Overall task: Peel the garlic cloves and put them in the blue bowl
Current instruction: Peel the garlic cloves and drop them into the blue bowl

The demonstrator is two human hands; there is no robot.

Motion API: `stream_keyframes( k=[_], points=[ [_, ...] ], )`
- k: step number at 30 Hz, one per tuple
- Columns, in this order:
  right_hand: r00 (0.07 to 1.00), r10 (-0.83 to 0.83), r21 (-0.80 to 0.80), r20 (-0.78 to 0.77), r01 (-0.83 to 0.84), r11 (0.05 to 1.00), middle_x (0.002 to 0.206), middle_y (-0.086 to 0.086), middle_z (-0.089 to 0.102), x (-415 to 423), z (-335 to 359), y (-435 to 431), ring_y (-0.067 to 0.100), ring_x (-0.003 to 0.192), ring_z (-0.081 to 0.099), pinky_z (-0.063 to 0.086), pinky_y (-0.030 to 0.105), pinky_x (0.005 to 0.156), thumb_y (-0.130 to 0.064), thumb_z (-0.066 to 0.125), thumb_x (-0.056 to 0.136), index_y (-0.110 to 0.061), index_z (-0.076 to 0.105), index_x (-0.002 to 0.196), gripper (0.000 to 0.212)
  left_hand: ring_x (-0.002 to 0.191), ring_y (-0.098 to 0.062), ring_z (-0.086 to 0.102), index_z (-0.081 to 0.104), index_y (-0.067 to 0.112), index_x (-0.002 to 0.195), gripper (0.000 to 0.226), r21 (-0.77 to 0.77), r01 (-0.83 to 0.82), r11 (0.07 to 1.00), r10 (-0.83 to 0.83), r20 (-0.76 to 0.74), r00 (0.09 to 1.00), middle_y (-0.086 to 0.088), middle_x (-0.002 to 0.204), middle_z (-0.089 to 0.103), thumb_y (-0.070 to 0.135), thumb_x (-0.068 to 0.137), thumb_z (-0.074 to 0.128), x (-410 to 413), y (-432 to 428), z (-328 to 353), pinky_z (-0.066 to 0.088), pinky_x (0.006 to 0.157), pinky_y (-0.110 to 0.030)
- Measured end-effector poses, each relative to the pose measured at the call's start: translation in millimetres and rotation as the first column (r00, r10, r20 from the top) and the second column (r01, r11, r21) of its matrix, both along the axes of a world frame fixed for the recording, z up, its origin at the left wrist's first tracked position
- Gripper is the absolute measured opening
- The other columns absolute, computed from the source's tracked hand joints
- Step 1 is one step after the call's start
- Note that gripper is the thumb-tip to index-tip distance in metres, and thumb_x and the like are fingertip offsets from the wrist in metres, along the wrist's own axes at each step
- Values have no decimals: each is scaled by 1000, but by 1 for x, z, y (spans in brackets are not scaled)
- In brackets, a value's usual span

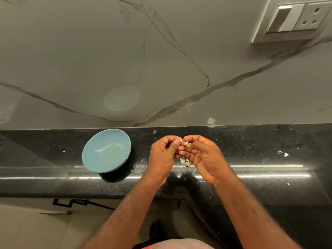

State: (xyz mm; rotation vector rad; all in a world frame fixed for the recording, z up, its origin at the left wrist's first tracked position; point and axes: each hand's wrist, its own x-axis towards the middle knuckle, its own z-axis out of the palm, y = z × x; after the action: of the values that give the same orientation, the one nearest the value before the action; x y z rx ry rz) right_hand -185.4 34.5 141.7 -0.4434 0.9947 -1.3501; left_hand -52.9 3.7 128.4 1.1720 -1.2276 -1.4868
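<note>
Both forearms rise from 6 o'clock, their hands meeting over the black counter (251, 141) around one garlic clove.
The left hand (161, 155) and right hand (204, 157) have curled fingers, and their thumbs and fingertips together pinch the small pale garlic clove (185, 141) at the hands' 12 o'clock edge. Peel scraps (186, 163) lie on the counter beneath the hands. The blue bowl (107, 159) sits at the hands' 9 o'clock, near but apart, with tiny yellowish bits inside. Stray flakes (285, 154) lie at 3 o'clock.
</note>
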Motion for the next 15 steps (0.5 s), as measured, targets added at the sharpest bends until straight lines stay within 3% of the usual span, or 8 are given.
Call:
stream_keyframes(
  k=[9,15],
  points=[
    [970,14,-8,-242,-17,1000,82,14,71,13,8,-11,18,72,67,57,23,66,0,66,91,6,68,103,14,66,-6,61,71,11,99,20,-46,95,994,-89,117,989,2,74,69,26,100,59,15,-18,-1,50,62,-21],
    [954,-3,-30,-299,-6,1000,79,13,72,17,17,-15,19,71,69,57,25,66,1,66,90,3,67,101,11,65,-9,61,72,7,95,11,-28,154,988,-152,65,986,-1,72,68,15,96,63,25,-36,6,51,61,-20]
  ],
)
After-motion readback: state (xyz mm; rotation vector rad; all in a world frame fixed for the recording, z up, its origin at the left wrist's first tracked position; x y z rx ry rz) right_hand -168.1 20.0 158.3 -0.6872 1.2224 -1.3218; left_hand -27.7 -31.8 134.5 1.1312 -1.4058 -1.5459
